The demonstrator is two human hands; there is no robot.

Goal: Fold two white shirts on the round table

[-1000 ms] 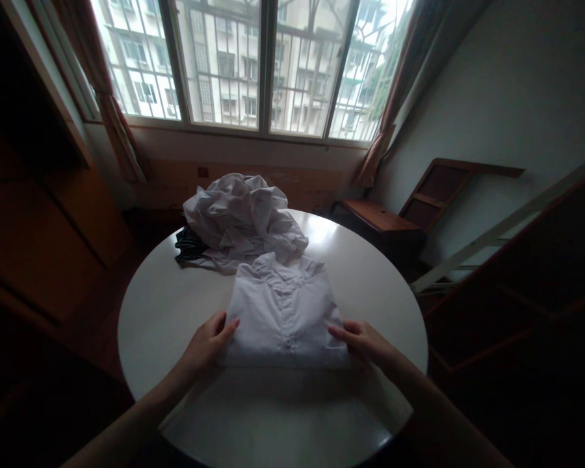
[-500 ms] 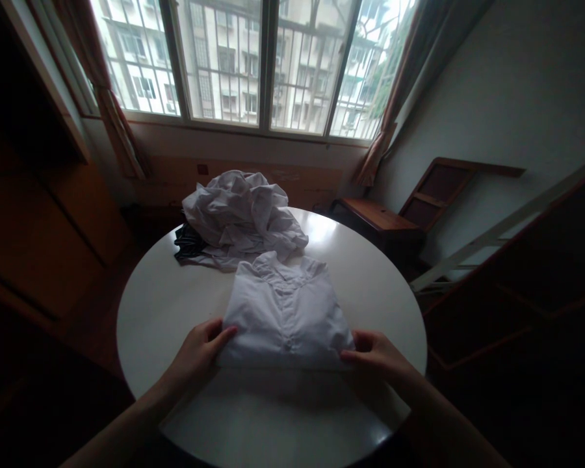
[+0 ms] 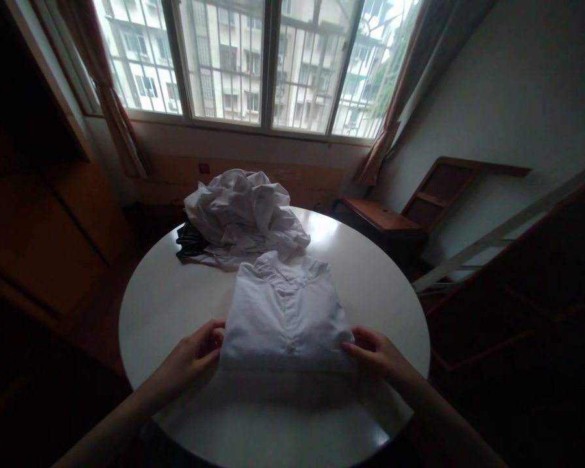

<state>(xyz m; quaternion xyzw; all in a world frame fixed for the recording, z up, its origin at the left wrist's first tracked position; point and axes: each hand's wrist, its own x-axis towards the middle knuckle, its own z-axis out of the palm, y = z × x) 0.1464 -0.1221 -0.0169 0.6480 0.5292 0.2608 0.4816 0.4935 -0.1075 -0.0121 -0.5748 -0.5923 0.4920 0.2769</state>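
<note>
A folded white shirt [image 3: 285, 315] lies collar away from me on the round white table [image 3: 175, 299]. My left hand [image 3: 190, 359] curls around the shirt's near left corner, fingers tucked at its edge. At the near right corner my right hand [image 3: 377, 354] pinches the fabric in the same way. Both hands grip the bottom fold, which rests on the tabletop.
A crumpled pile of white clothes [image 3: 244, 218] sits at the table's far side, with a dark garment [image 3: 189, 242] beside it on the left. A wooden bench [image 3: 377, 218] and a frame stand right, a dark wooden cabinet [image 3: 39, 214] left, a barred window [image 3: 253, 62] behind.
My fingers went from lying flat on the shirt's lower corners to curling around its bottom edge. Both hands slid slightly toward me.
</note>
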